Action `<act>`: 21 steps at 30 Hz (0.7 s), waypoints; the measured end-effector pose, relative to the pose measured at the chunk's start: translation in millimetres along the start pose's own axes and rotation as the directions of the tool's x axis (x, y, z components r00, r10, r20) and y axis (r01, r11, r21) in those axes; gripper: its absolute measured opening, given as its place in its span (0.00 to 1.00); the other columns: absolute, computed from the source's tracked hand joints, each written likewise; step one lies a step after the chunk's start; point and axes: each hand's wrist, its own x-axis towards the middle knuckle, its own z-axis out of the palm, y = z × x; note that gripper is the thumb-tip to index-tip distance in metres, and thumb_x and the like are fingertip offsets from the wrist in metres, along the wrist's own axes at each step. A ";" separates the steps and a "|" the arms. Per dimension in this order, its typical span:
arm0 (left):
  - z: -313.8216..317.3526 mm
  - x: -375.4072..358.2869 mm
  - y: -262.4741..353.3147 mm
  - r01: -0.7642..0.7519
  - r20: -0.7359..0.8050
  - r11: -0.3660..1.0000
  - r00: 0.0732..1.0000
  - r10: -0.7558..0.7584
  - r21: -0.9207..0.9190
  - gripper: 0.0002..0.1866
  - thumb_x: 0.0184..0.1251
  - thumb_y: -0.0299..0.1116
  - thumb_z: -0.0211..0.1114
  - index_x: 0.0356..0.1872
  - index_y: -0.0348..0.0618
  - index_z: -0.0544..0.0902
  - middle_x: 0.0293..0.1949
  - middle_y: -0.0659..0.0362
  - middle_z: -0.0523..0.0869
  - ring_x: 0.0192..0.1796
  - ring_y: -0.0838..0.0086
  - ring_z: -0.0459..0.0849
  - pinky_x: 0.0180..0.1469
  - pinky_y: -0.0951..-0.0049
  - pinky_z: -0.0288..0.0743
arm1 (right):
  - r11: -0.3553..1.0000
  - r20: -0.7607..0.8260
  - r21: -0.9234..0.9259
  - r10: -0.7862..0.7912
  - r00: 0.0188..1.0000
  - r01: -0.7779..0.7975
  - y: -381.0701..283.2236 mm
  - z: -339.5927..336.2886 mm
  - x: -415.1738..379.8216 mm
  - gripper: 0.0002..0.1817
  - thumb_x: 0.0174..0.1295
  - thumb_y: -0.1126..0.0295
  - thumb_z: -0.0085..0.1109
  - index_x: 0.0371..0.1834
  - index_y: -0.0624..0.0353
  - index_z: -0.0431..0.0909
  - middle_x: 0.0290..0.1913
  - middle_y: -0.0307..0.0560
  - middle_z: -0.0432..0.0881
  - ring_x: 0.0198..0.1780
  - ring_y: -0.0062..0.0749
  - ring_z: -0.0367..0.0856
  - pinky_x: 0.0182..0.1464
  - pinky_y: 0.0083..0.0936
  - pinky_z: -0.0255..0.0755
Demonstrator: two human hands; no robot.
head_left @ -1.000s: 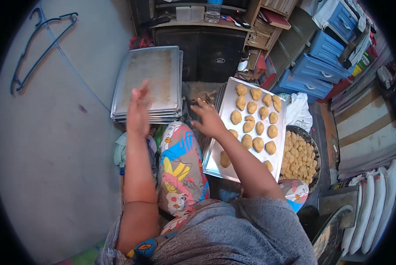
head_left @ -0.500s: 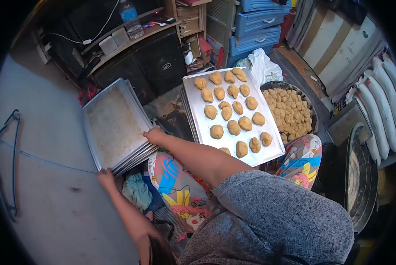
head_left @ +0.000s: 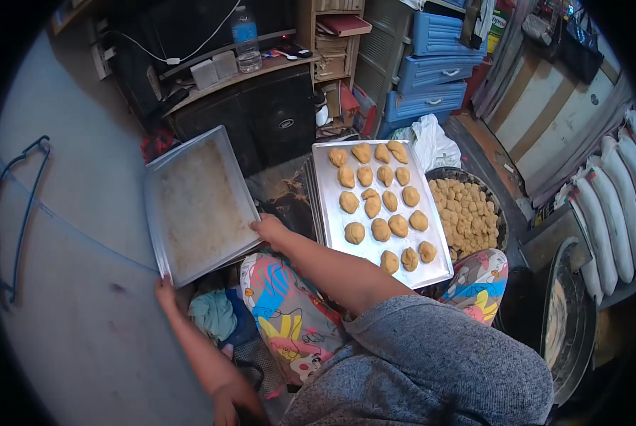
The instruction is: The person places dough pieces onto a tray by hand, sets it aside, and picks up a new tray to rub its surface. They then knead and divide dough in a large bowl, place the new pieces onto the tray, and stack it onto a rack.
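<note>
My right hand (head_left: 270,229) grips the near right edge of an empty, brown-stained baking tray (head_left: 201,202). At the tray's near left corner, my left hand (head_left: 165,292) is closed on the rim. This tray is tilted and lies over other trays, whose edges show only partly beneath it. To the right, a second baking tray (head_left: 333,220) tops another stack and carries rows of tan dough pieces (head_left: 381,229). My right forearm passes over that tray's near left corner. Beyond it stands a round dark pan (head_left: 504,213) full of smaller dough lumps (head_left: 467,216).
Patterned fabric (head_left: 289,298) covers my knees between the trays. A wall with a blue hanger (head_left: 30,206) is on the left. A shelf with a water bottle (head_left: 245,42), blue drawers (head_left: 431,71), a white plastic bag (head_left: 431,145) and filled white sacks (head_left: 609,213) surround the area.
The empty tray has come up at its near side, so fewer tray edges show below it. Both hands stay on it. The camera view has shifted slightly.
</note>
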 end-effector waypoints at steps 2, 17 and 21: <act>-16.4 -11.5 34.2 0.549 0.316 0.814 0.819 -0.480 -0.188 0.32 0.65 0.52 0.59 0.60 0.35 0.73 0.53 0.49 0.81 0.51 0.60 0.80 0.55 0.65 0.71 | 0.958 0.059 0.286 -0.035 0.998 0.017 -36.0 -13.7 -39.2 0.15 0.66 0.63 0.54 0.51 0.59 0.75 0.39 0.45 0.81 0.37 0.32 0.80 0.34 0.33 0.75; 54.4 -228.1 279.1 -0.282 0.208 0.882 0.902 0.378 -0.377 0.14 0.70 0.38 0.56 0.36 0.33 0.78 0.26 0.53 0.79 0.30 0.74 0.73 0.37 0.70 0.70 | 0.830 -0.286 -0.311 -0.546 0.788 0.463 -44.7 -283.3 -248.4 0.30 0.65 0.64 0.56 0.67 0.69 0.62 0.55 0.53 0.78 0.55 0.30 0.74 0.59 0.25 0.66; 98.2 -289.5 288.3 -0.248 0.294 0.889 0.880 0.372 -0.384 0.15 0.69 0.39 0.58 0.37 0.34 0.78 0.26 0.48 0.79 0.28 0.68 0.75 0.36 0.67 0.71 | 0.738 -0.330 -0.640 -0.517 0.790 0.216 -8.9 -338.4 -292.8 0.34 0.63 0.60 0.56 0.69 0.65 0.59 0.54 0.70 0.76 0.55 0.53 0.78 0.56 0.35 0.70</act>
